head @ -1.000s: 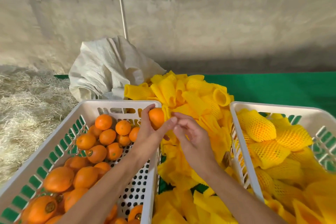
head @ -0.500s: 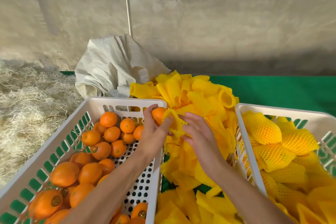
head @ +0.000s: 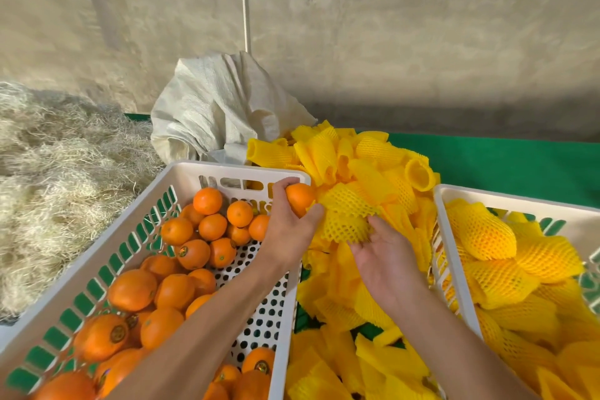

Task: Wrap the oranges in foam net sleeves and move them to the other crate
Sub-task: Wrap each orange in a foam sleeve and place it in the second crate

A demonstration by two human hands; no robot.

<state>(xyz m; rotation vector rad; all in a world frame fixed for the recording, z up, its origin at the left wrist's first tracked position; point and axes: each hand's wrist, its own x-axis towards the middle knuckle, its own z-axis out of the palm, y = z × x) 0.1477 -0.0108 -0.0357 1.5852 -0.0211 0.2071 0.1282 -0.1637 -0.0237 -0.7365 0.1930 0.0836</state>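
Observation:
My left hand (head: 287, 224) grips a bare orange (head: 300, 198) above the far right corner of the left crate (head: 181, 178). A yellow foam net sleeve (head: 349, 211) is stretched open against that orange. My right hand (head: 380, 253) holds the sleeve's lower end, fingers curled into the mesh. The left crate holds several bare oranges (head: 207, 227). The right crate (head: 454, 191) holds several oranges wrapped in yellow sleeves (head: 480, 230).
A heap of loose yellow sleeves (head: 367, 159) fills the gap between the two crates on green matting (head: 503, 159). A white woven sack (head: 220, 107) lies behind the left crate. Straw (head: 58, 172) covers the floor at left. A concrete wall stands behind.
My right hand has pulled one sleeve out of the heap and spread it open against the orange. My left hand has kept the orange at the crate corner.

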